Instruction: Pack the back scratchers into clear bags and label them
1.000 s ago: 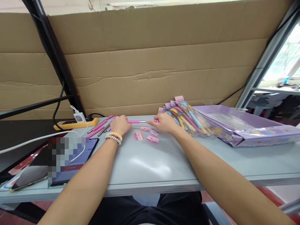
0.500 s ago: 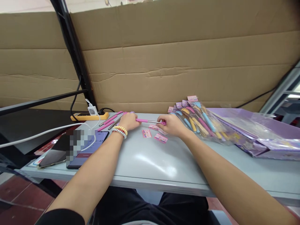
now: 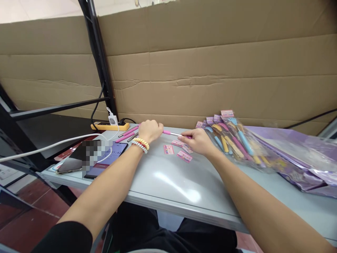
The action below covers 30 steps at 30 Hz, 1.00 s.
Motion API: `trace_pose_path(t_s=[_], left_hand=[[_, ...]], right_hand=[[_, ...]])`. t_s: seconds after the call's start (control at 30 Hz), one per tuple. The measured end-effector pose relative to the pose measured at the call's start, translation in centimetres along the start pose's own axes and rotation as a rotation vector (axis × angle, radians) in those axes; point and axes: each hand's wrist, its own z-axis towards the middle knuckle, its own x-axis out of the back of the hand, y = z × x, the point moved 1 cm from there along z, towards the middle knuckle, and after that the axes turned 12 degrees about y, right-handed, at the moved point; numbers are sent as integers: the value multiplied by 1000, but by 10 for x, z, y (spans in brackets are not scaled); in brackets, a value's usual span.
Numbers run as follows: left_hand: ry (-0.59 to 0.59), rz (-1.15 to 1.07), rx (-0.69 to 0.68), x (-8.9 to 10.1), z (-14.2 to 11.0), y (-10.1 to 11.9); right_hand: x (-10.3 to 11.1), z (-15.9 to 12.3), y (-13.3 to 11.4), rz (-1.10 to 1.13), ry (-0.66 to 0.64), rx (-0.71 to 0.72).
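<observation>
My left hand (image 3: 150, 130) is closed around the pink handle of a thin telescopic rod (image 3: 172, 133) with a metal shaft. My right hand (image 3: 199, 141) pinches the rod's far end, so the rod spans between both hands just above the grey table (image 3: 168, 179). Small pink label cards (image 3: 184, 156) lie on the table under and in front of my right hand. More pink rods (image 3: 126, 133) lie just left of my left hand.
A pile of bagged coloured rods (image 3: 231, 137) sits to the right, beside a purple box in plastic (image 3: 295, 154). Two phones (image 3: 105, 160) with a white cable and a yellow power strip (image 3: 109, 125) lie at left. A cardboard wall (image 3: 210, 70) backs the table.
My view has swung left, so everything appears shifted right. Both hands still hold the rod, and my right hand has come a little closer to my left.
</observation>
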Motion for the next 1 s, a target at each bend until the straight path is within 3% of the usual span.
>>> trace_pose_path(t_s=[0.3,0.67,1.0], left_hand=[[-136,41,-29,6,-2,6],[-144,104,-12,18,-4,12],[-158,13,-62,-11,-5,2]], right_hand=[[0,0,-14,-155,44,35],[1,-2,-17,-224,74,89],[-13,-4,-18,-344,-1,49]])
